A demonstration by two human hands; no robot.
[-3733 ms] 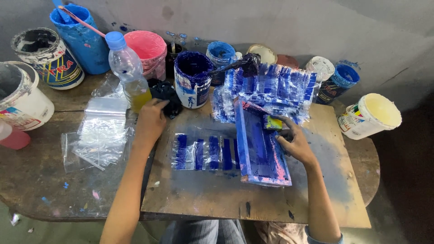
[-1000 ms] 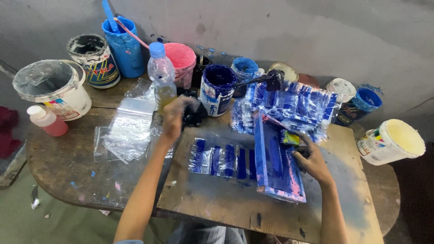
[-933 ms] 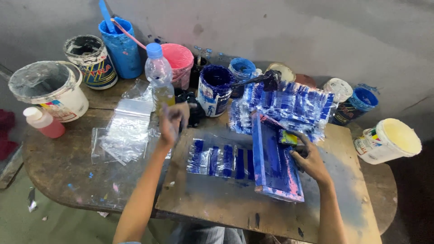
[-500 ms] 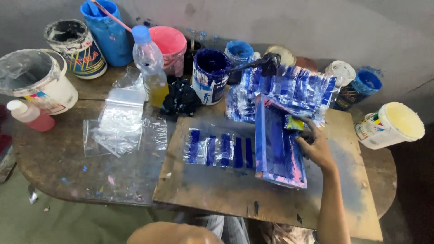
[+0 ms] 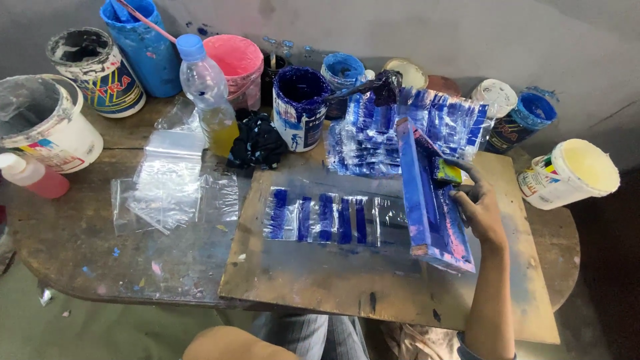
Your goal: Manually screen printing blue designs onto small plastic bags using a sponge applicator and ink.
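Gone from the desk (image 5: 80, 267) now is the left hand, and I cannot see it. A clear bag (image 5: 327, 217) with blue stripes lies on the board (image 5: 320, 280). Beside it, the right hand (image 5: 477, 210) grips the tilted blue printing frame (image 5: 427, 193).

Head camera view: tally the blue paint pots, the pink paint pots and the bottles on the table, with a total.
Blue paint pots: 4
Pink paint pot: 1
Bottles: 2
Total: 7
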